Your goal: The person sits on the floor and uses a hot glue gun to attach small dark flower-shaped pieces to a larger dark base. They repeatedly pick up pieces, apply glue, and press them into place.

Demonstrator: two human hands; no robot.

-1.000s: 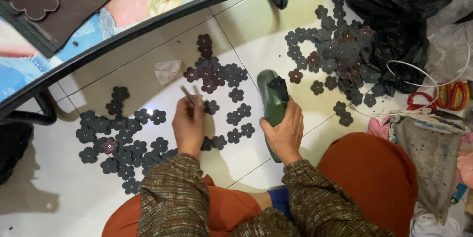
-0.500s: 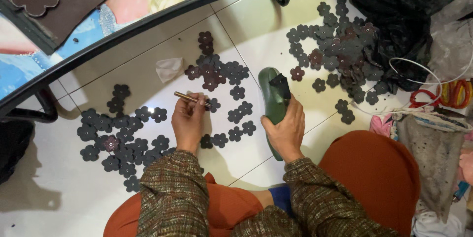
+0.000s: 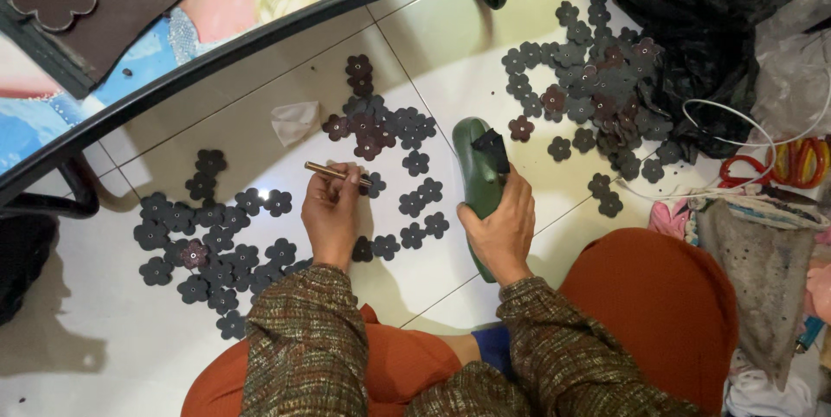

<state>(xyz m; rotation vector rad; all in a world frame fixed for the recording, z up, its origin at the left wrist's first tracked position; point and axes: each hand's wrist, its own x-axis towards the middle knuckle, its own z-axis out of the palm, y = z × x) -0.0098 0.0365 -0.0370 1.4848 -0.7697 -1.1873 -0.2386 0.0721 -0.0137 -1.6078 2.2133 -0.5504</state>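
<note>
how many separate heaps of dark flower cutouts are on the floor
3: one heap left of the left hand, one ahead of it, one by the black bag. Some may hide beneath it.

left hand [image 3: 331, 209]: I can't see how far the thin rod [image 3: 337, 174] runs inside the fist.
right hand [image 3: 500, 228]: palm hides the green tool's [image 3: 477, 176] lower body.
flower piece [image 3: 362, 249]: half-covered beside left wrist.

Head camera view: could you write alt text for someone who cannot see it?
A seated person's left hand holds a thin metal rod and the right hand grips a green tool, above dark flower-shaped cutouts scattered on a white tiled floor.
</note>
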